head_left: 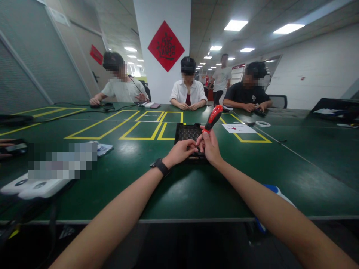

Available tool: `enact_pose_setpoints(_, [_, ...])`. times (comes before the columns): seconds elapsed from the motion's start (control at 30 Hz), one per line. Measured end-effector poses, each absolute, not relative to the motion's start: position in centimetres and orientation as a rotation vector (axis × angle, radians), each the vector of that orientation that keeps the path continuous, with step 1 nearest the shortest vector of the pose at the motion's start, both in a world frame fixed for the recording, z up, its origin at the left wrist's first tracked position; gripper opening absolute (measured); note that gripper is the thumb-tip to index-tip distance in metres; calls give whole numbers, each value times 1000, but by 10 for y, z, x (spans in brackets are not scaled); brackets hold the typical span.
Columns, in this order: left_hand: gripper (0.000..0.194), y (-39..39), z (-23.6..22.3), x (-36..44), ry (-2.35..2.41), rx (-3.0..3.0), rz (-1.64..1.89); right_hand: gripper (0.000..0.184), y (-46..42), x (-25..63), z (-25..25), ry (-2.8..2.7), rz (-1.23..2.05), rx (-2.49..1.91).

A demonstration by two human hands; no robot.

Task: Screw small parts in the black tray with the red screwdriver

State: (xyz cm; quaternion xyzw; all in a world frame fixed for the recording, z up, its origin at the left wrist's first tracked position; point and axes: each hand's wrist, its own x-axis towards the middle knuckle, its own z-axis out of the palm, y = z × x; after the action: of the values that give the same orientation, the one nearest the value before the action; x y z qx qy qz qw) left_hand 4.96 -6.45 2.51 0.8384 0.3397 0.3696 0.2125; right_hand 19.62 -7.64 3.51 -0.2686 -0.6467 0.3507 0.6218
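My right hand (211,147) is wrapped round a screwdriver (213,118) with a red and black handle. The handle points up and leans to the right, while its lower end is hidden by my fingers. Beside it, the thumb and fingers of my left hand (181,152) are pinched together, almost touching the right fingertips. What they pinch, if anything, is too small to make out. Both hands are over a shallow black tray-like case (188,132) with a patterned inside, lying on the green table. My hands cover its front and right parts.
On the left lies a white device (39,188), partly blurred out. A printed paper sheet (238,128) and a white tape roll (263,123) lie to the right. A blue and white object (276,189) shows behind my right forearm. Several people sit or stand across the table.
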Motion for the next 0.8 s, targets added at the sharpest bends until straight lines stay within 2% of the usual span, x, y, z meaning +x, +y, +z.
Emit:
enact_pose_setpoints(0.2, [19, -62, 21, 49, 1094, 2397, 1014, 40, -79, 196, 36, -1497, 762, -631])
enact_pose_setpoints(0.47, [15, -59, 19, 48, 1071, 2515, 1047, 41, -74, 197, 34, -1481, 775, -646])
enact_pose_setpoints(0.8, [20, -61, 20, 49, 1099, 2509, 1028, 37, -78, 195, 35, -1486, 736, -647])
